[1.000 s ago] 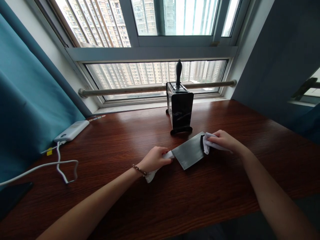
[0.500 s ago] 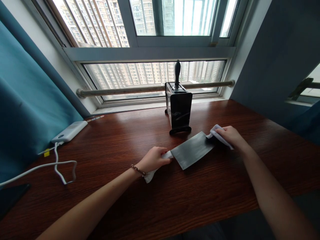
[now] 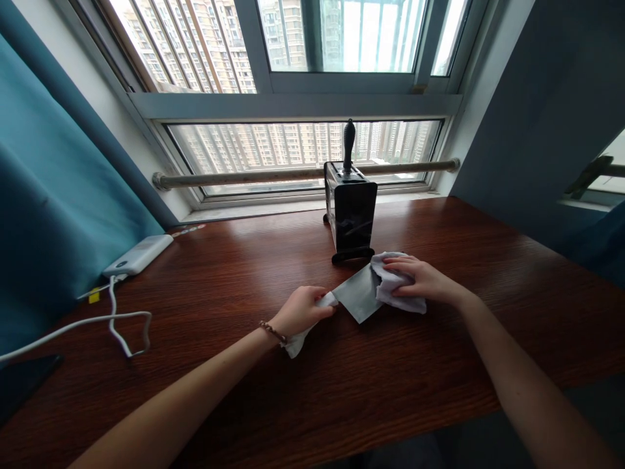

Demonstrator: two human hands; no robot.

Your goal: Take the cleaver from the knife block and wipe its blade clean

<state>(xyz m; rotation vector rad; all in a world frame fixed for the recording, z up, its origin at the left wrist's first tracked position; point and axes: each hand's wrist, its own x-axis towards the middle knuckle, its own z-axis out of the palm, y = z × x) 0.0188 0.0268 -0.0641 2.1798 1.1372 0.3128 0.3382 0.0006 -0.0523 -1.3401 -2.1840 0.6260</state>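
A wide steel cleaver blade (image 3: 359,296) lies flat on the dark wooden desk (image 3: 390,378). My left hand (image 3: 300,311) is closed round its white handle (image 3: 326,301), which sticks out on both sides of my fist. My right hand (image 3: 420,279) presses a crumpled white cloth (image 3: 390,286) down on the right half of the blade, fingers stretched over it. Just behind the blade stands a black knife block (image 3: 352,212) with one black-handled knife (image 3: 348,140) upright in it.
A white power bank (image 3: 139,255) with a looping white cable (image 3: 117,319) lies at the left by the teal curtain (image 3: 53,195). A dark phone (image 3: 24,384) sits at the left edge. A metal rail (image 3: 303,172) crosses the window behind.
My right hand has slid the cloth leftward from the blade's far right tip onto the blade, covering its right half. My left hand has stayed on the handle.
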